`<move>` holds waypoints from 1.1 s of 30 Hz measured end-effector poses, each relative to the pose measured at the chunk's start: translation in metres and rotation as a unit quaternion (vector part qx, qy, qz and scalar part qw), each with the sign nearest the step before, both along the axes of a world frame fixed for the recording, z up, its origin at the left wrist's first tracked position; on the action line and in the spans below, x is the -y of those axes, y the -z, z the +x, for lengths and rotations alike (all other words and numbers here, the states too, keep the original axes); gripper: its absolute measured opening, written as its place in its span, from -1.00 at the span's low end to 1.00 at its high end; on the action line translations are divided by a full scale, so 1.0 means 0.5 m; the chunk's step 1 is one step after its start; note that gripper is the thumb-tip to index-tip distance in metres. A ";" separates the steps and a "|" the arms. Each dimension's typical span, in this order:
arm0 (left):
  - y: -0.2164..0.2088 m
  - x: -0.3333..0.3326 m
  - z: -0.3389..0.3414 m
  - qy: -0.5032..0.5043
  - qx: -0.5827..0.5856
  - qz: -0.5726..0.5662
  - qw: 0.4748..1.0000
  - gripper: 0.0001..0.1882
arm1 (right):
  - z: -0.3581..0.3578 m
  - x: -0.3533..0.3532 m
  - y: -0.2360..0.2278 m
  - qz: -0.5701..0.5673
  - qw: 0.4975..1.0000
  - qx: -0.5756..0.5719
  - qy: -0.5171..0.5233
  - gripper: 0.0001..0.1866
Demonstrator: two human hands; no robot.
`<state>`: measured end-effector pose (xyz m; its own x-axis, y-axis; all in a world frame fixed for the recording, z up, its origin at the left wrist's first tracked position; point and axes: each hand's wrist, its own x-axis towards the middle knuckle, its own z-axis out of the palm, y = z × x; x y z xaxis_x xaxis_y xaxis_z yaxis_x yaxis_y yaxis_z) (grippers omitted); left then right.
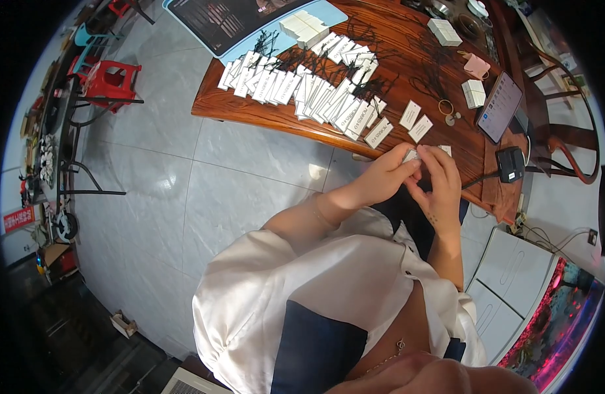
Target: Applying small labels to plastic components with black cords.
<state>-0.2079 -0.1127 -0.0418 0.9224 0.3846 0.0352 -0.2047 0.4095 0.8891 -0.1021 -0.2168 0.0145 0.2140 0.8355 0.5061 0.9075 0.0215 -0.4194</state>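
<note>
Near the table's front edge, my left hand (pixel 390 172) and my right hand (pixel 441 176) are close together. Their fingertips pinch a small white card tag (pixel 411 156) between them, mostly covered by the fingers. Another white tag (pixel 446 150) shows just behind my right fingers. Two loose tags (pixel 411 115) lie on the table beyond my hands. To their left spreads a long overlapping row of printed white hang tags (pixel 270 82), with black strings fanning out behind it. More black strings (pixel 428 84) lie in a loose bunch on the wood further back.
Stacks of white cards stand at the back (pixel 304 31), at the far right (pixel 445 32) and beside a propped tablet (pixel 499 107). A black device (pixel 510 164) sits at the table's right corner. A wooden chair (pixel 581 174), white drawers (pixel 512 262) and a red stool (pixel 110 82) surround the table.
</note>
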 end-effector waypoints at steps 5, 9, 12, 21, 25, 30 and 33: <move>-0.012 0.000 -0.005 0.018 -0.031 -0.029 0.999 -0.78 | -0.007 -0.002 -0.020 -0.014 0.999 0.044 -0.006 -0.36; -0.005 0.004 -0.002 0.010 -0.014 -0.026 1.000 -0.80 | -0.009 0.000 -0.016 -0.031 0.998 0.046 -0.002 -0.34; -0.005 0.004 -0.001 0.004 0.005 -0.022 1.000 -0.82 | -0.010 0.001 -0.017 -0.032 0.998 0.055 0.001 -0.33; -0.031 -0.004 -0.003 0.007 -0.018 -0.095 0.995 -0.82 | -0.005 -0.003 -0.011 -0.059 0.997 0.012 0.056 -0.29; -0.036 -0.008 -0.004 0.000 -0.028 -0.118 0.993 -0.82 | 0.000 -0.004 -0.007 -0.032 0.999 0.011 0.032 -0.27; -0.027 -0.009 0.000 0.023 -0.023 -0.077 0.996 -0.82 | 0.003 -0.002 -0.009 -0.025 0.999 0.017 0.021 -0.26; -0.024 -0.009 0.000 0.022 -0.023 -0.078 0.996 -0.82 | 0.003 0.001 -0.002 -0.039 0.999 0.021 0.030 -0.26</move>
<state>-0.2082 -0.1085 -0.0299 0.9377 0.3412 -0.0654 -0.1434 0.5514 0.8218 -0.1006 -0.2172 0.0152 0.2452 0.8587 0.4500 0.9229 -0.0646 -0.3797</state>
